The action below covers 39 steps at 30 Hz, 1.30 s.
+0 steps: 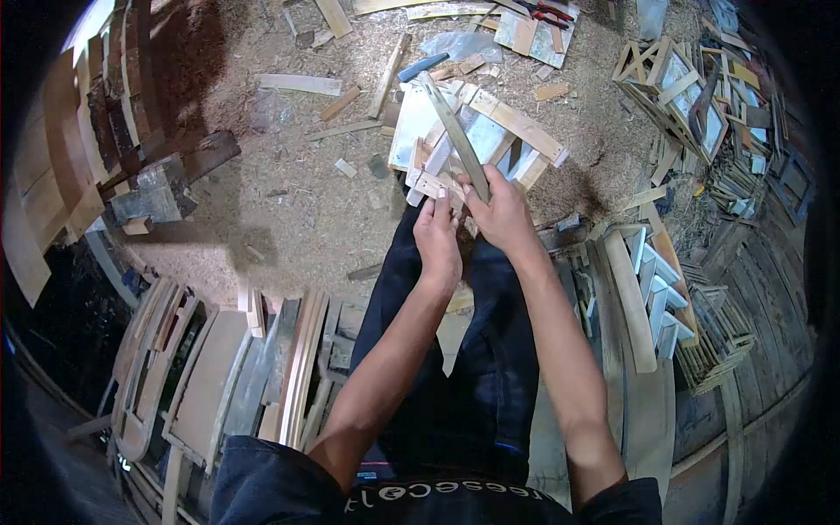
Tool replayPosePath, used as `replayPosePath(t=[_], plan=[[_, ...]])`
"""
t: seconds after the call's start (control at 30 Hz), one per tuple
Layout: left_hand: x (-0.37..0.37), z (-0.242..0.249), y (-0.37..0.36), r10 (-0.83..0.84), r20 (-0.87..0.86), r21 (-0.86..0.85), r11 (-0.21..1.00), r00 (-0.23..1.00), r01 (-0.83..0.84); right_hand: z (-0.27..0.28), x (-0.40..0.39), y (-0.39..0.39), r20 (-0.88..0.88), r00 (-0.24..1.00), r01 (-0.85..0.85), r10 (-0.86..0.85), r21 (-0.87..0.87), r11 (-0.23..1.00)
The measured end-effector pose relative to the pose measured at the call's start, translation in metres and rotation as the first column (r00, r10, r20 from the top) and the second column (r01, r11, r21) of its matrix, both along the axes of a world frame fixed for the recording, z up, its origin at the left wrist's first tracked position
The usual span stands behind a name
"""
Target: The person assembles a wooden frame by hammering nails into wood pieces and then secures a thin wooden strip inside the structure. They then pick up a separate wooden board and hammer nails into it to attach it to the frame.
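A hammer with a blue head and a long, flat wooden handle slants across the middle of the view. My right hand is closed round the lower end of that handle. To its left, my left hand pinches the edge of a small wooden piece with its fingertips. Beneath the hammer lies a wooden frame of pale slats with white panels, close to my knees. What my fingers cover of the small piece is hidden.
Wood scraps and sawdust cover the ground ahead. Red-handled pliers rest on a board at the top. Another wooden frame stands at the upper right. Stacked planks lie at the lower left, and a slatted piece at the right.
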<state>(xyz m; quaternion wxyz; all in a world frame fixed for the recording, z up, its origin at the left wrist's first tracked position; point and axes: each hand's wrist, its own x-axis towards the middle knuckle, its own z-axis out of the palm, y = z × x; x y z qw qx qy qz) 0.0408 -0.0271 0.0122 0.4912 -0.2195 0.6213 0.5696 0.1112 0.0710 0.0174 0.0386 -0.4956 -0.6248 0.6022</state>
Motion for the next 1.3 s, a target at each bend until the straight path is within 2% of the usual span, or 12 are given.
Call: replayPosePath(t=[0.23,0.3,0.4,0.47,0.63,0.77,1.0,1.13,1.2,1.23,1.27,1.3], plan=[[-0.002,0.004,-0.011,-0.016,0.017,0.054,0.998,1.0,0.015,-0.004,0.004,-0.003,0.041,0.998,-0.045,0.041,0.101,0.994],[-0.003,0.006,-0.013,-0.077,0.022,-0.054,0.995,0.997,0.078,-0.004,0.006,-0.002,0.095,0.993,-0.09,0.076,0.153,0.984],[-0.004,0.013,-0.013,-0.103,0.004,-0.066,0.992,0.995,0.103,0.002,0.008,0.0,0.116,0.989,-0.107,0.089,0.156,0.982],[-0.007,0.021,-0.015,-0.127,0.011,-0.107,0.986,0.992,0.127,0.001,0.01,-0.002,0.109,0.992,-0.087,0.064,0.225,0.97],[-0.02,0.032,-0.032,-0.225,-0.057,-0.216,0.954,0.973,0.208,0.004,0.017,-0.005,0.046,0.999,-0.026,0.016,0.224,0.974],[-0.037,0.029,-0.038,-0.252,-0.246,-0.123,0.966,0.936,0.228,0.003,0.021,-0.004,0.041,0.999,0.019,-0.027,0.199,0.98],[-0.068,0.03,-0.012,-0.32,-0.269,0.022,0.941,0.909,0.338,0.004,0.018,0.004,0.001,0.996,0.083,-0.086,0.265,0.961],[-0.073,0.029,0.003,-0.303,-0.294,0.061,0.941,0.906,0.334,0.009,0.01,0.004,0.067,0.995,0.059,-0.074,0.202,0.978],[-0.077,0.028,0.011,-0.562,-0.577,-0.145,0.785,0.593,0.603,0.003,0.007,0.002,0.134,0.99,0.003,-0.033,0.219,0.976],[-0.082,0.025,0.019,-0.543,-0.696,-0.168,0.759,0.47,0.629,0.0,0.005,0.0,0.114,0.993,0.001,-0.033,0.268,0.963],[-0.086,0.023,0.025,-0.542,-0.697,-0.165,0.759,0.47,0.63,-0.002,0.005,-0.002,0.116,0.993,0.002,-0.035,0.27,0.963],[-0.09,0.02,0.031,-0.588,-0.724,-0.226,0.696,0.361,0.681,0.002,0.001,-0.001,0.106,0.994,0.01,-0.04,0.268,0.963]])
